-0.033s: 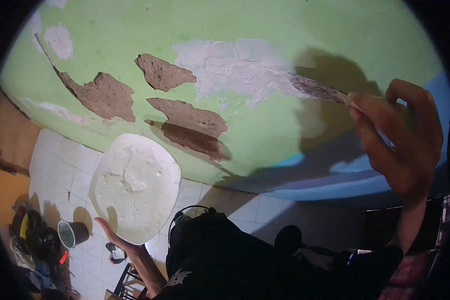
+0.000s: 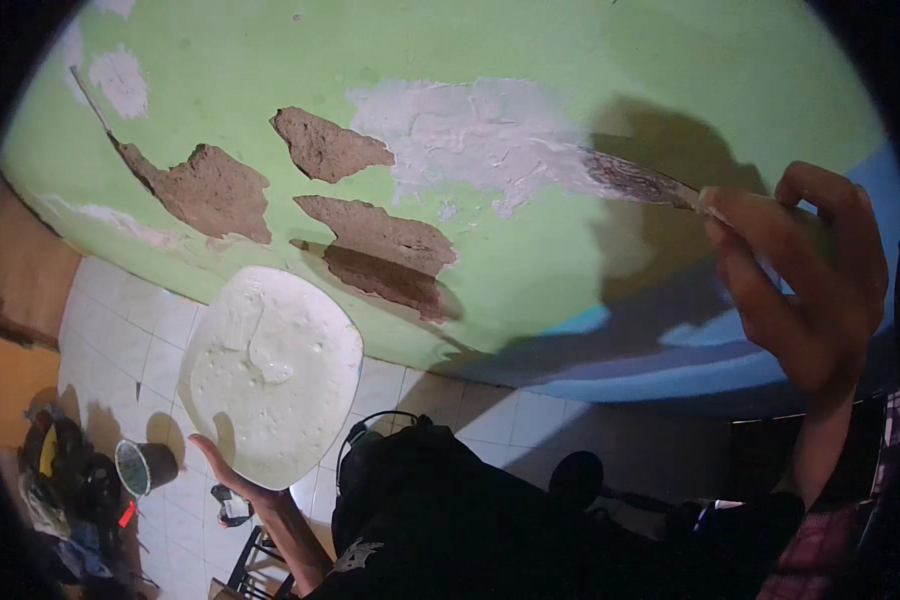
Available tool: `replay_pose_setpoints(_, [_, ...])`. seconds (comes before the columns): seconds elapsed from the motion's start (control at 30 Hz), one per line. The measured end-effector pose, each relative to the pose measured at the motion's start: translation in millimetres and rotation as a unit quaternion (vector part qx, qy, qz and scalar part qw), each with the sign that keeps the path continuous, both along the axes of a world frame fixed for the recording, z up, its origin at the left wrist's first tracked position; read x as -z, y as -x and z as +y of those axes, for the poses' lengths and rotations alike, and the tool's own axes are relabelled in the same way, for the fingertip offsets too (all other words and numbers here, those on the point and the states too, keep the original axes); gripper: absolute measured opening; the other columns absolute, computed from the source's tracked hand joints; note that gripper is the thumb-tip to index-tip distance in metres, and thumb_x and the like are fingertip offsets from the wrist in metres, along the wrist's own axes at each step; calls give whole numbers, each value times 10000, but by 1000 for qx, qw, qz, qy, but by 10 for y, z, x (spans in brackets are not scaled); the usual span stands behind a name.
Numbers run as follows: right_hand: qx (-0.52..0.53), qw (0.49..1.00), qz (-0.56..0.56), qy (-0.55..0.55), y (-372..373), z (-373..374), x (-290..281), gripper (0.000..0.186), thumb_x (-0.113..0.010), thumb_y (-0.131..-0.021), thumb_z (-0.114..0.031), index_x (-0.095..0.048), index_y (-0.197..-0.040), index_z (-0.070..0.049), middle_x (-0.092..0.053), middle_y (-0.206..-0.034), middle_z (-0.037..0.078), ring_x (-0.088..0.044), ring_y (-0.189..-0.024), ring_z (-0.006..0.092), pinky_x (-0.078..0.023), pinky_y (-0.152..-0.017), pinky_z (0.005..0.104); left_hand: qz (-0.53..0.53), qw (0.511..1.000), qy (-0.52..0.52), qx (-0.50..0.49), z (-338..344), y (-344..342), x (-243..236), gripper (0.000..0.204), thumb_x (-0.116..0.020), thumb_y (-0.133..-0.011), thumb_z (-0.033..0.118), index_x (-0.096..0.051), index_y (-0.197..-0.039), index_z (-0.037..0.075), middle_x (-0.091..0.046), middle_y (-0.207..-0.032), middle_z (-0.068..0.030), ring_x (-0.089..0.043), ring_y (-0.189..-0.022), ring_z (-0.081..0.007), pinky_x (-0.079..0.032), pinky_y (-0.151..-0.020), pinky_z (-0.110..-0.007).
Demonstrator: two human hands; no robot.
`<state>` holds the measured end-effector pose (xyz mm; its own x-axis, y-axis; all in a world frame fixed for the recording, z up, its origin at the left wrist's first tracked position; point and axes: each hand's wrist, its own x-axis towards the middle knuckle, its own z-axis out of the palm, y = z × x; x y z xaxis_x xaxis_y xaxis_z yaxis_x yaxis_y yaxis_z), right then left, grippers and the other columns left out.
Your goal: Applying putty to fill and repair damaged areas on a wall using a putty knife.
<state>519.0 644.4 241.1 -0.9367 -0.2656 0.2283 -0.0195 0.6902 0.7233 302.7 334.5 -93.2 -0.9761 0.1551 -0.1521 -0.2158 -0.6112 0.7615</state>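
My left hand supports a white, rounded-square plate from below, its thumb along the rim. Creamy white paste, pitted and smeared, covers the plate. Thumb and fingers of my right hand are pinched together at the wall; a thin, pale edge shows at their tips, but what they hold is mostly hidden. Right beside those fingertips lies a dark, streaked, tapering patch on the wall. To its left spreads a rough white filler patch.
The green wall has several bare brown patches with broken edges. Its lower right is painted blue. A bucket and a dark heap of items stand on the white tiled floor. A black rack is below my left arm.
My right hand has shifted very slightly to the right and down. The plate and my left hand look unmoved.
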Motion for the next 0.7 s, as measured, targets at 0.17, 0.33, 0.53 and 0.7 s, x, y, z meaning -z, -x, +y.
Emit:
replay_pose_setpoints(0.17, [-5,1000,7,6,-59,182,67,271,-753,-663,28,-685,-911,-57,-707,-980,74,-620,-915,305,-508,-762,400,-8,1000,14,9,-57,35,43,784,-352,-1000,623,-311,-1502,23,-441,-1461,-183,-530,-1269,-317,-485,-1030,-451])
replay_pose_setpoints(0.33, [-12,1000,19,13,-99,355,406,292,-753,-656,36,-687,-924,-58,-706,-976,73,-621,-919,305,-508,-773,406,-28,998,-6,56,-290,211,388,899,-392,-924,734,-265,-1527,79,-414,-1491,-164,-522,-1274,-366,-477,-1029,-540])
replay_pose_setpoints(0.53, [-35,999,25,10,114,472,513,317,-753,-649,46,-689,-941,-59,-706,-971,72,-621,-924,306,-509,-787,414,13,1000,8,26,-92,84,73,851,-422,-949,675,-290,-1508,47,-446,-1453,-192,-551,-1246,-353,-514,-998,-507])
replay_pose_setpoints(0.7, [-44,999,26,7,318,545,363,338,-754,-643,55,-691,-954,-60,-706,-967,71,-621,-928,306,-509,-798,420,14,999,-29,17,16,20,-13,772,-409,-989,606,-331,-1485,21,-488,-1414,-189,-576,-1214,-319,-518,-981,-455])
